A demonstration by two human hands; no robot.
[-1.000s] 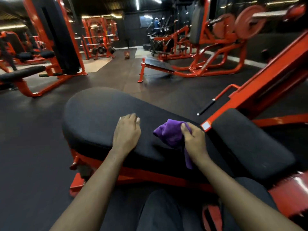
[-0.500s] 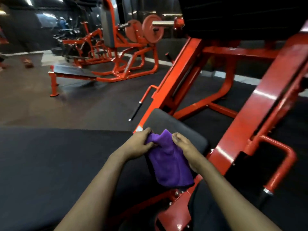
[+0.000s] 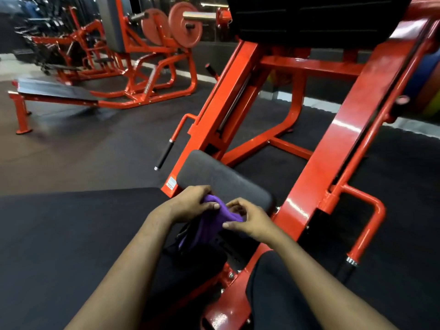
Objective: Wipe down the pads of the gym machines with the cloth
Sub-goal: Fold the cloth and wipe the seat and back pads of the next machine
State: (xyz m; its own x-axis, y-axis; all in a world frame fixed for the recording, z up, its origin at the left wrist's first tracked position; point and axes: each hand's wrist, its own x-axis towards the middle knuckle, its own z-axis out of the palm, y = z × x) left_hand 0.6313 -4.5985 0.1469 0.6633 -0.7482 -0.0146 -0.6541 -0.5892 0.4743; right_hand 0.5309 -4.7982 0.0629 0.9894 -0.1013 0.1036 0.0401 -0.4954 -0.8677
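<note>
- We saw the left hand (image 3: 190,203) with its fingers curled together over the top of the purple cloth (image 3: 214,225) and its thumb pressed onto the fabric, so that it pinched the cloth.
- The right hand (image 3: 252,220) met it from the other side, its fingers bent in against the bunched cloth and its thumb laid along the lower fold, gripping it too.
- The two hands sat just beside each other, with the cloth gathered between them.
- The cloth was held at the near edge of the small grey pad (image 3: 221,177), and its loose end hung down into the dark gap below the hands.
- We could not tell whether the cloth touched the grey pad.
- A large black pad (image 3: 71,234) filled the lower left, under the left forearm.
- The grey pad was mounted on a red machine frame (image 3: 333,163), whose sloped beams rose up and to the right.
- A red bar with a black grip (image 3: 164,153) stuck out to the left of the frame, near the grey pad.
- Another red handle (image 3: 366,229) bent down on the right side of the frame.
- Further back on the dark floor (image 3: 95,144) stood a second red machine carrying two red weight plates (image 3: 185,25), with a low bench (image 3: 54,91) in front of it.
</note>
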